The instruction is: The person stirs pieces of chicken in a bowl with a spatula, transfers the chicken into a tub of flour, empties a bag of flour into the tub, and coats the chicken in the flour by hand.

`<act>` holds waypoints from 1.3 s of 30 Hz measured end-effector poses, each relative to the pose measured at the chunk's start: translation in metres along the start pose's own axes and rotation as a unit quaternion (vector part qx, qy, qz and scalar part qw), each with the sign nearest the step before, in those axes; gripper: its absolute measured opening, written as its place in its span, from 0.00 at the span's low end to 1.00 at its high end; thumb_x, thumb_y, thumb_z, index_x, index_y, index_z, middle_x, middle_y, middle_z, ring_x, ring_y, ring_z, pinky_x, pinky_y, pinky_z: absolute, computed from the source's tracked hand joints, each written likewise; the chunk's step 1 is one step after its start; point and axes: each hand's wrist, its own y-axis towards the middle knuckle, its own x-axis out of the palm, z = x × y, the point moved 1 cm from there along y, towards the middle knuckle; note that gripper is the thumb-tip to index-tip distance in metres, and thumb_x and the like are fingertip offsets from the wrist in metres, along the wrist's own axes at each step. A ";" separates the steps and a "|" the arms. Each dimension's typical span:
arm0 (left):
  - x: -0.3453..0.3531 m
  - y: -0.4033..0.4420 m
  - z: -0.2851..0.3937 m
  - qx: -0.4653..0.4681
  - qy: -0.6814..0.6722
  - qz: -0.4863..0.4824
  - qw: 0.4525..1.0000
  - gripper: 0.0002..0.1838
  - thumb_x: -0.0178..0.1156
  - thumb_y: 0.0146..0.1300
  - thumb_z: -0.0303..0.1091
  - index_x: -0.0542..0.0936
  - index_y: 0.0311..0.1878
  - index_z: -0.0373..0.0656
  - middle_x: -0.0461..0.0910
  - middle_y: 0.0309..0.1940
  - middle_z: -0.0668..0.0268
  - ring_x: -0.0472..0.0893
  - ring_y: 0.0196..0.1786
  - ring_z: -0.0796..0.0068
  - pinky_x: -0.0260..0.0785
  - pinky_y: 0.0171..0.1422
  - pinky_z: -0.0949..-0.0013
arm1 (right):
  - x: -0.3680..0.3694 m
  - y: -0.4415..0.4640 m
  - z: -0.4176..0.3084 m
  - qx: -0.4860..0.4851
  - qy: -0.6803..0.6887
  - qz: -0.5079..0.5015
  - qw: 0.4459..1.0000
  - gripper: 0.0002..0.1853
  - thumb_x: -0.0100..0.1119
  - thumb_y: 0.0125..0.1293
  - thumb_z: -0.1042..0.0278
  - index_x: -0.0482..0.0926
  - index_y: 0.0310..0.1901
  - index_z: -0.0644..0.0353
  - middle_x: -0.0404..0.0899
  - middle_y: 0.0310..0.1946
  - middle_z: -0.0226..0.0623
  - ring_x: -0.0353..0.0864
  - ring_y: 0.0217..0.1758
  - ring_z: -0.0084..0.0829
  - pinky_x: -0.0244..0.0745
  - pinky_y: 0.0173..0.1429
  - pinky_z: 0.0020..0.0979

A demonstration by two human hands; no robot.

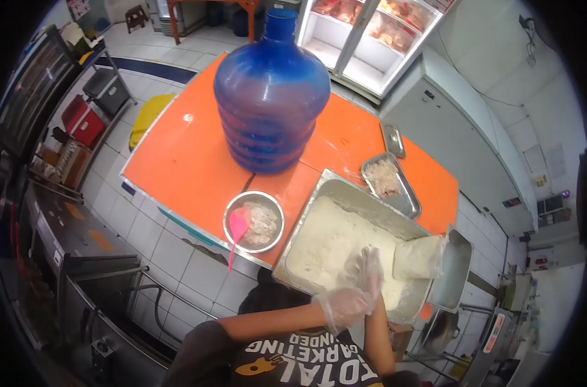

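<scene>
My left hand (349, 307), in a clear plastic glove, reaches across to my right wrist. Its fingers look bent against that wrist, and what they grip there is unclear. My right hand (367, 266) is gloved too, its fingers stretched out above pale flour (332, 235). The flour fills much of a large metal tub (292, 257) on the table edge. A plastic container (417, 259), dusted with flour, rests in the tub's right part. Left of the tub, a metal bowl (227, 209) holds a wet, lumpy pale mix (262, 224) and a pink spatula (239, 224).
A big blue water jug (271, 103) stands on the orange table (171, 155). Behind the tub, a metal tray (409, 201) holds pale shredded pieces (382, 177). A metal pan (458, 271) lies right of the tub. Beyond are a display fridge (358, 64) and a chest freezer (448, 122).
</scene>
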 end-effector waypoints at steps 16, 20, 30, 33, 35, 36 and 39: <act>-0.150 -0.170 -0.026 -0.440 0.140 0.443 0.768 0.11 0.57 0.64 0.36 0.75 0.36 0.35 0.75 0.27 0.53 0.78 0.32 0.57 0.68 0.37 0.57 | 0.009 0.041 0.051 -0.166 -0.732 -0.007 0.661 0.22 0.41 0.71 0.56 0.75 0.58 0.58 0.71 0.61 0.55 0.71 0.62 0.53 0.65 0.67 0.41; -0.142 -0.186 -0.068 -0.503 0.215 0.443 0.710 0.16 0.56 0.65 0.40 0.74 0.37 0.34 0.76 0.25 0.54 0.79 0.29 0.62 0.69 0.36 0.58 | 0.000 0.085 0.066 -0.235 -0.850 -0.115 0.458 0.22 0.42 0.69 0.54 0.74 0.55 0.60 0.69 0.60 0.54 0.71 0.61 0.54 0.67 0.64 0.44; -0.120 -0.194 -0.125 -0.560 -0.275 0.410 0.666 0.13 0.55 0.68 0.42 0.75 0.36 0.40 0.72 0.20 0.70 0.73 0.20 0.80 0.61 0.23 0.78 | 0.054 -0.048 -0.053 0.006 -0.657 -0.012 0.754 0.21 0.46 0.67 0.53 0.76 0.51 0.61 0.78 0.50 0.51 0.77 0.54 0.52 0.71 0.60 0.43; -0.123 -0.190 -0.122 -0.518 -0.257 0.432 0.692 0.12 0.52 0.69 0.40 0.76 0.35 0.42 0.72 0.20 0.71 0.69 0.19 0.82 0.59 0.22 0.77 | 0.034 -0.045 -0.029 -0.031 -0.640 -0.018 0.768 0.19 0.47 0.67 0.55 0.77 0.49 0.60 0.79 0.48 0.51 0.77 0.54 0.51 0.73 0.57 0.45; -0.123 -0.184 -0.120 -0.502 -0.240 0.446 0.701 0.12 0.52 0.70 0.39 0.76 0.34 0.43 0.71 0.20 0.71 0.67 0.18 0.82 0.58 0.21 0.76 | -0.006 -0.038 0.002 -0.142 -0.664 0.051 0.732 0.18 0.47 0.66 0.56 0.78 0.47 0.60 0.80 0.47 0.49 0.78 0.52 0.49 0.73 0.57 0.44; -0.125 -0.191 -0.126 -0.535 -0.225 0.411 0.703 0.13 0.52 0.70 0.40 0.76 0.33 0.42 0.72 0.20 0.71 0.68 0.18 0.82 0.59 0.21 0.75 | -0.025 -0.038 0.005 -0.252 -0.680 0.117 0.679 0.18 0.47 0.66 0.57 0.80 0.45 0.61 0.81 0.46 0.48 0.80 0.51 0.47 0.73 0.57 0.44; -0.116 -0.190 -0.127 -0.543 -0.234 0.408 0.696 0.14 0.52 0.69 0.40 0.76 0.30 0.42 0.72 0.19 0.70 0.70 0.18 0.81 0.62 0.21 0.72 | -0.098 -0.021 -0.016 -0.036 -0.738 0.042 0.673 0.20 0.45 0.67 0.58 0.80 0.48 0.63 0.80 0.50 0.52 0.79 0.54 0.49 0.73 0.58 0.44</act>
